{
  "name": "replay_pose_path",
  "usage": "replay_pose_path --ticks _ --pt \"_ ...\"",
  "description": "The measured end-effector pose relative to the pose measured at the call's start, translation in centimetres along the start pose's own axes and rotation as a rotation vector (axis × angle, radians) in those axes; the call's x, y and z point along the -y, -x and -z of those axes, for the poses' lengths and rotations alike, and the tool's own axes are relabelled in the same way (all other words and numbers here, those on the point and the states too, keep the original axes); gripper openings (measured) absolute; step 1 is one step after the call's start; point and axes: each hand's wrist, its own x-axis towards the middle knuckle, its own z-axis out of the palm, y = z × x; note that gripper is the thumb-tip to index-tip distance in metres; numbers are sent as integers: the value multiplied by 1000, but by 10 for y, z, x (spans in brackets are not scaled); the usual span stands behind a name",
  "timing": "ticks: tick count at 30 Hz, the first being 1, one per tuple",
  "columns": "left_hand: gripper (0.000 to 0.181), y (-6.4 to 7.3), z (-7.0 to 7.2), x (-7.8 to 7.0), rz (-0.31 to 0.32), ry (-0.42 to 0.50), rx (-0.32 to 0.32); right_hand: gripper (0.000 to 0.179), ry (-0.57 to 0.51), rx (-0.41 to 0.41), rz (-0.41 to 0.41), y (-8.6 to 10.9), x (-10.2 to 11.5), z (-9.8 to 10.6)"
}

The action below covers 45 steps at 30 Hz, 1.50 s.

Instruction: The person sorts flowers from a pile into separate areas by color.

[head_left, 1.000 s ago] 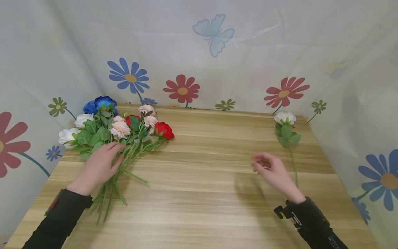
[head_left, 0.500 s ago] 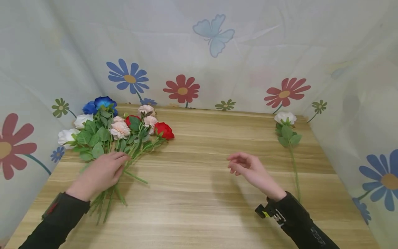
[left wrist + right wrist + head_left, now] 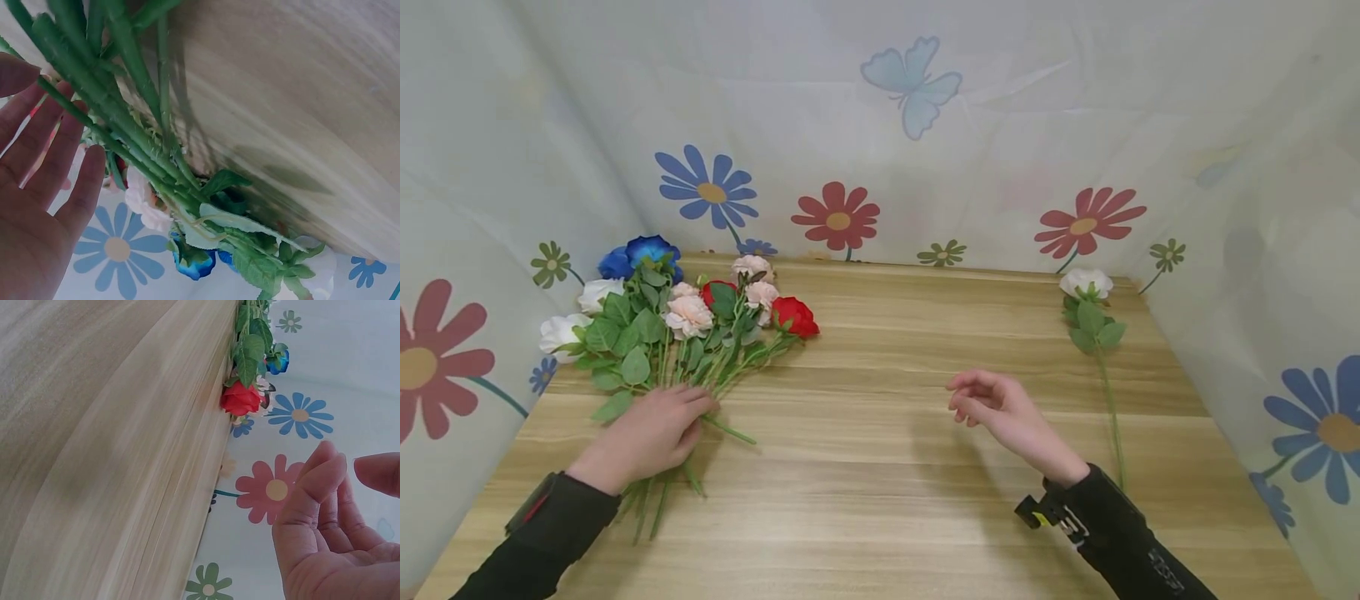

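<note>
A pile of artificial flowers lies at the left of the table, with blue, white, pale pink and red blooms such as the red rose [image 3: 795, 317] and the pink flower [image 3: 688, 316]. My left hand [image 3: 651, 433] is over their green stems [image 3: 119, 119]. In the left wrist view its fingers [image 3: 84, 187] are nearly straight, right beside the stems and not wrapped round them. My right hand [image 3: 1000, 410] hovers above the table's middle right, fingers loosely bent and holding nothing. Right of it lies a single white rose [image 3: 1086, 284] with a long stem.
The wooden table [image 3: 865, 517] meets a pale curtain [image 3: 820, 100] printed with daisies and a butterfly at the back and both sides. Black sleeves with wrist cameras cover both forearms. The blue flowers [image 3: 643, 254] lie close to the back left corner.
My left hand has slid from the leaves down along the stems, toward me. The right hand has moved left, away from the white rose, then held still. The flowers have barely shifted.
</note>
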Motion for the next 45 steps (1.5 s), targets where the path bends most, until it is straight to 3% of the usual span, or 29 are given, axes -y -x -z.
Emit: replay_pose_path --ticks 10,21,27,35,41,45 --pt "11 0 -2 1 -30 -46 1 22 -6 12 8 0 -5 -2" --pt "36 2 4 1 -61 -69 -22 20 -24 15 10 1 -7 -4" --pt "34 -2 12 -1 -96 -103 -51 21 -33 21 4 1 -7 -6" --pt "37 -20 21 -10 -157 -156 -62 25 -26 45 -7 0 -7 -12" --pt "40 -45 23 -20 -192 -147 -81 27 -44 71 -13 -1 -7 -20" --pt "33 -64 23 -29 -233 -156 -98 28 -56 103 -36 -3 -7 -26"
